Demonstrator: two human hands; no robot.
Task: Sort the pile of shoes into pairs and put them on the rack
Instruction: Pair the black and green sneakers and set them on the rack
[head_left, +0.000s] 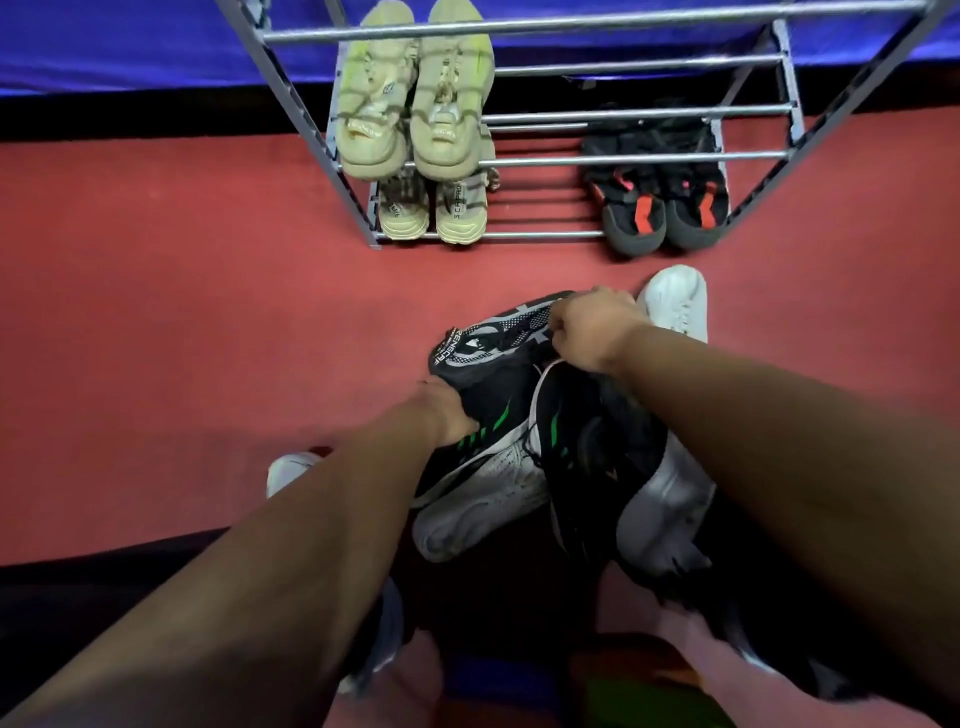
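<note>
- Nearest: a pale grey-white mesh sneaker (483, 514) lies at the bottom of the floor pile. A black sneaker with green side stripes (566, 421) lies across it. Other dark shoes below are too shadowed to sort.
- Left hand (447, 410): fingers curled round the near-left end of a black sneaker with a grey-white patterned face and lettering (493, 343).
- Right hand (592, 327): fisted on the far-right end of that black patterned sneaker. Whether it has upper or lace, I can't tell.
- Key relation: the shoe's long axis runs diagonally, near-left to far-right, with one hand at each end. It sits on top of the pile, so it looks free to lift.
- Probable mate is the green-striped sneaker, just beside and under the right wrist, so the right hand is nearer to it.
- A loose white leather sneaker (675, 301) lies just past the right hand.
- Farthest: a grey metal tube rack (545, 235) holds two beige chunky pairs (410, 104) on the left and a black-and-red pair (660, 208) on the lower right. Bare bars lie between them, straight ahead of the grip.
</note>
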